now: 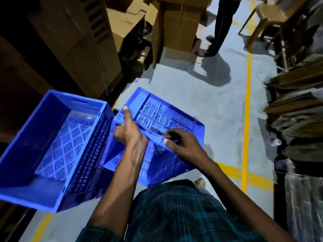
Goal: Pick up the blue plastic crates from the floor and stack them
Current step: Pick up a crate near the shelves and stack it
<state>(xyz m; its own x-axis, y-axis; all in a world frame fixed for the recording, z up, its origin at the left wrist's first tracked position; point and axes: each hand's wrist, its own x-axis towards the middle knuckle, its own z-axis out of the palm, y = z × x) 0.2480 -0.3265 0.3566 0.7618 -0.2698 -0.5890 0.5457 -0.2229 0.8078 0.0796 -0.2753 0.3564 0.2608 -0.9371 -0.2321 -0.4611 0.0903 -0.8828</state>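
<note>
Near the middle of the scene, a blue crate (167, 119) is held tilted, its slotted bottom turned up, above the grey floor (227, 105). The left hand (129, 130) is clamped on the crate's near left corner, thumb lying up along the edge. The right hand (181, 142) grips the near edge of that crate, fingers curled over it. To the left, touching it, a second blue crate (52, 151) sits open side up. Cardboard boxes (122, 23) stand at the far side, and yellow lines (247, 109) run along the floor on the right.
</note>
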